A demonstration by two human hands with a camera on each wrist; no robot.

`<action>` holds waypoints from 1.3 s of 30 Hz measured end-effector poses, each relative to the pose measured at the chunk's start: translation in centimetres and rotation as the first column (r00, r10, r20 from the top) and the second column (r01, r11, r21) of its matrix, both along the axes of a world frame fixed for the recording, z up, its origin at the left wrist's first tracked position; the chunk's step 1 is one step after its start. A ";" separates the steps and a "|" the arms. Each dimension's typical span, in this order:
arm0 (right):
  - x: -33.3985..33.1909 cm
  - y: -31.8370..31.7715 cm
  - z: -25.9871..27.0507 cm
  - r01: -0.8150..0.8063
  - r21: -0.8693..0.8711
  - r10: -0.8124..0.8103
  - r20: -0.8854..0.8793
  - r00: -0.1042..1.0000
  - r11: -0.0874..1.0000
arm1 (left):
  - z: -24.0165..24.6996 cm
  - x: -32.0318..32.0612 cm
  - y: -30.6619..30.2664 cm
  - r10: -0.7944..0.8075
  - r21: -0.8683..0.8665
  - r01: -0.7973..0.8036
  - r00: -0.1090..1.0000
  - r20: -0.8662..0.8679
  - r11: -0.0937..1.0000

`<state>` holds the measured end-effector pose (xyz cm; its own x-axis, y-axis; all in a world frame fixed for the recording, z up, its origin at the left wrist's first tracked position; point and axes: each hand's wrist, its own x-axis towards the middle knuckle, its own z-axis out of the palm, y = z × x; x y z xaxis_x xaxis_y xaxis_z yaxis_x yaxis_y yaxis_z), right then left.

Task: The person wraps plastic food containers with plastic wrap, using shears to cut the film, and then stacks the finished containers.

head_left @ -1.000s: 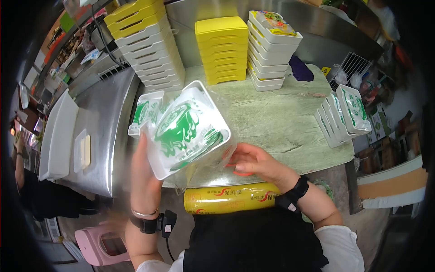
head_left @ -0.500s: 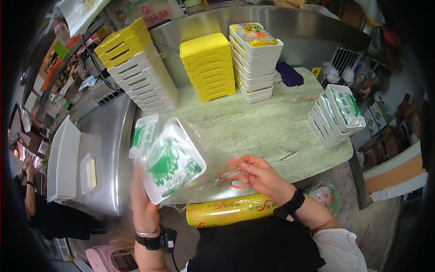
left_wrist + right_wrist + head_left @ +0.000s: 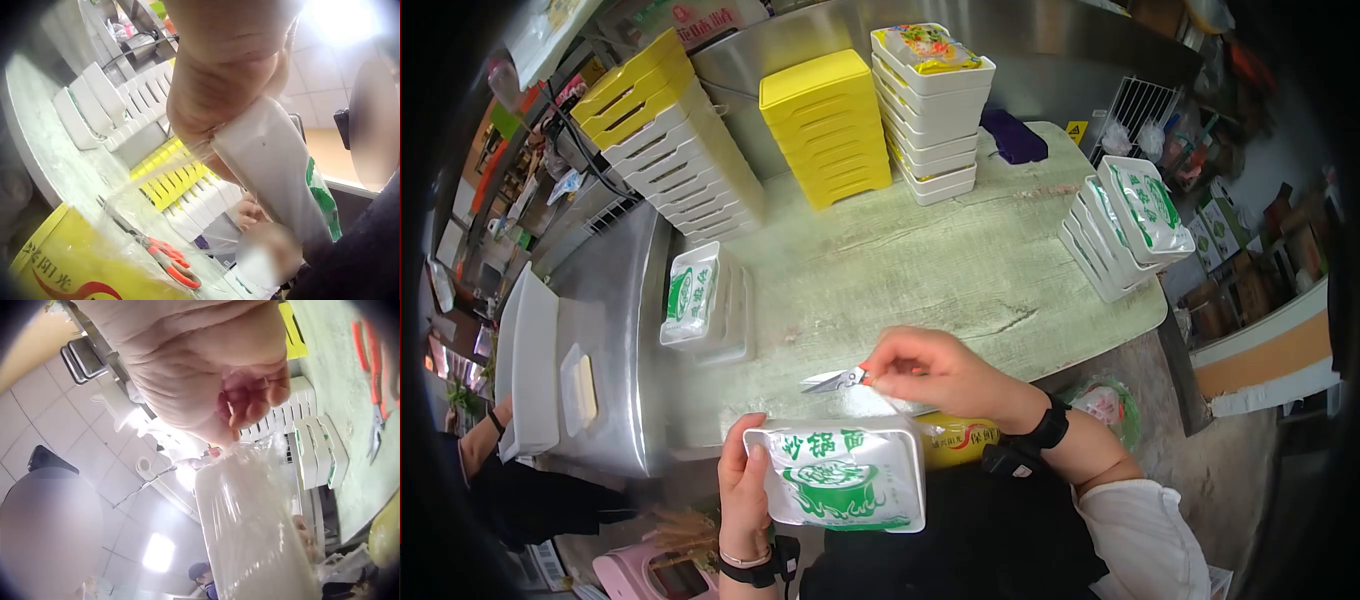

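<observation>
Close to the person's front, the left hand (image 3: 743,495) grips the left side of a white tray (image 3: 918,470), thumb at its upper corner. Inside lies a noodle packet (image 3: 830,490) with green print, facing up. At the tray's upper right, the right hand (image 3: 925,370) has curled fingers and pinches bunched clear plastic wrap (image 3: 256,494) at the tray's end. Scissors (image 3: 840,381) with orange handles lie on the table, partly behind the right hand in the head view. Below that hand, a yellow roll of plastic wrap (image 3: 960,440) is partly hidden by the tray.
Packet-filled trays stand at the table's left (image 3: 690,295) and right (image 3: 1145,210). Along the back are a yellow-and-white tray stack (image 3: 690,160), a yellow stack (image 3: 825,130) and a white stack (image 3: 930,110). A dark purple cloth (image 3: 1013,137) lies beside them. Another person (image 3: 485,435) is at far left.
The left hand has brought the tray down and right, toward the body, turning the packet's print upright. The right hand has moved left to the tray's upper right. The scissors show more plainly now.
</observation>
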<state>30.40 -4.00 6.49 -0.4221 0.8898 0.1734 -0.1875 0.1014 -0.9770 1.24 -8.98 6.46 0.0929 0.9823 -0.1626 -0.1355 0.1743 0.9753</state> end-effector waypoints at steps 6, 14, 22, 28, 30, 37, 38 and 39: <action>-1.6 -1.0 -1.4 -0.301 -0.036 0.303 0.165 0.939 0.953 | 0.8 0.4 -0.3 -0.104 -0.023 0.102 0.990 -0.098 0.995; -5.1 0.6 -1.3 -0.119 0.082 0.102 0.192 0.976 0.989 | 0.3 2.0 0.6 -0.169 -0.090 0.168 0.986 0.002 0.982; -1.7 1.1 -0.3 0.259 -0.058 -0.265 -0.133 0.955 0.964 | -1.5 0.9 1.6 0.137 -0.103 -0.117 0.965 0.225 0.988; -2.5 -0.4 -3.8 -0.014 -0.359 -0.084 -0.256 0.963 0.933 | -1.7 2.5 1.9 0.212 -0.061 -0.203 0.941 0.265 0.977; -3.0 -0.4 -3.0 -0.014 -0.259 -0.047 -0.226 0.973 0.966 | -2.1 2.8 1.7 0.199 -0.050 -0.193 0.945 0.259 0.980; -3.1 1.5 -1.4 -0.040 -0.181 0.020 -0.112 0.993 0.983 | -2.7 3.3 1.1 0.120 -0.072 -0.109 0.978 0.172 0.991; -3.0 1.7 -1.6 -0.104 -0.225 0.072 -0.147 0.987 0.969 | -2.8 3.2 1.1 0.109 -0.093 -0.096 0.982 0.153 0.991; -2.9 1.8 -1.5 -0.109 -0.213 0.084 -0.125 0.989 0.971 | -2.8 3.3 1.1 0.090 -0.089 -0.079 0.987 0.134 0.993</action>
